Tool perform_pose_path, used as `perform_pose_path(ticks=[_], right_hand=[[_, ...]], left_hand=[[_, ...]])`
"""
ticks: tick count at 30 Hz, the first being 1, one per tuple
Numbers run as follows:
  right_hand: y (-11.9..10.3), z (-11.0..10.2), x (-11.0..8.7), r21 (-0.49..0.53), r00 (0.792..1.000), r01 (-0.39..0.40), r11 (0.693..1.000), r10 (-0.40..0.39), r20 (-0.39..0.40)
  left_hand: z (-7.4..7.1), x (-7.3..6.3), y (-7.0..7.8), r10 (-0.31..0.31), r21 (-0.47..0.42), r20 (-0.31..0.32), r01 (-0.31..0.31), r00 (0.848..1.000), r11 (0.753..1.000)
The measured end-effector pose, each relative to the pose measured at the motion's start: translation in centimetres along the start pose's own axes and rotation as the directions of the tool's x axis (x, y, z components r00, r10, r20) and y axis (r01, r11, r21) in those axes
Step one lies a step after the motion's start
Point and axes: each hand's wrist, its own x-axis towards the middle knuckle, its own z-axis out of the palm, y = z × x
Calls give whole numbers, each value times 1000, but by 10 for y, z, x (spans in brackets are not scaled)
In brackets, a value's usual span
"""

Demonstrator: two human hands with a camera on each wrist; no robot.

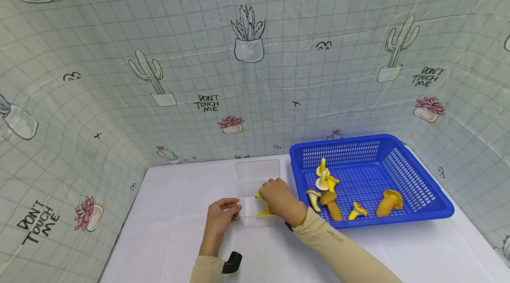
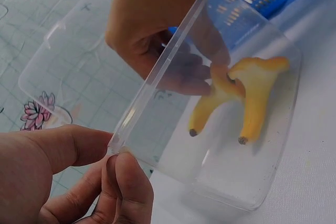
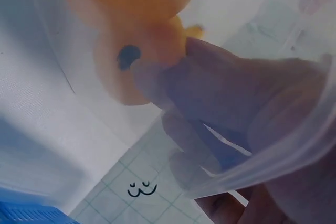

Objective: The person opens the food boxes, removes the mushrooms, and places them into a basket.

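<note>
A clear plastic box (image 1: 256, 221) stands on the table with its hinged lid (image 1: 258, 170) raised at the back. My left hand (image 1: 222, 219) pinches the box's left rim between thumb and fingers. My right hand (image 1: 280, 199) reaches down inside the box. In the left wrist view, its fingers pinch the cap of a yellow mushroom (image 2: 202, 114), stem pointing away from them. A second yellow mushroom (image 2: 257, 98) lies beside it, the two caps overlapping. Through the box wall, the right wrist view shows a rounded orange cap (image 3: 121, 85) under the fingertips.
Right of the box sits a blue plastic basket (image 1: 432, 185) with slotted walls. It holds several yellow mushrooms (image 1: 314, 199), a brown mushroom (image 1: 334, 207) and another brown one (image 1: 388, 203). A patterned curtain (image 1: 279, 83) rises behind the white table (image 1: 171, 212).
</note>
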Motion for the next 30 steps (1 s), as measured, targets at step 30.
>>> perform_pose_path(ticks=[30], right_hand=[[6, -41, -39, 202, 933, 105, 974, -26, -358]], left_hand=[[0, -2, 1, -1, 28, -13, 1, 1000, 1000]])
